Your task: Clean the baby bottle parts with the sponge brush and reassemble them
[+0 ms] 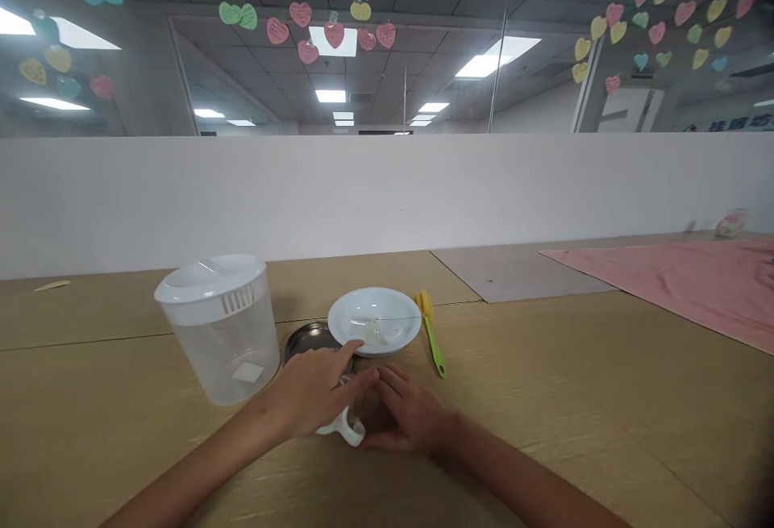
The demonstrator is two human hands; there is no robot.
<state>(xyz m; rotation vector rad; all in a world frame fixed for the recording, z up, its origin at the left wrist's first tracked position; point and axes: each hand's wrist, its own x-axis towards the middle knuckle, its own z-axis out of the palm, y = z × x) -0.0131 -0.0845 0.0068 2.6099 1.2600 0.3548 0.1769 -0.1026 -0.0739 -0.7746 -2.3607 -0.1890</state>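
Two bare hands meet over a small clear cup with a white handle (349, 430) at lower centre of the frame, on a pale wooden table (605, 399). The cup sits between the palms, mostly hidden; only its white loop handle shows, poking out below the left hand (314, 395). That hand lies curled over the cup from the left, fingers stretched toward the right, index finger reaching up to the rim of a white bowl (375, 320). The right hand (408, 415) presses in from the other side, fingers loosely bent against the cup; whether either hand truly grips it cannot be told. Both forearms enter from the bottom edge and converge.

Just above the hands stand one white bowl, one dark metal lid or dish (305, 340) partly under it, and one yellow-and-green brush (430, 330) to the bowl's right. One translucent plastic pitcher (221, 326) stands left of centre. One pink cloth (683, 278) covers the table at right.
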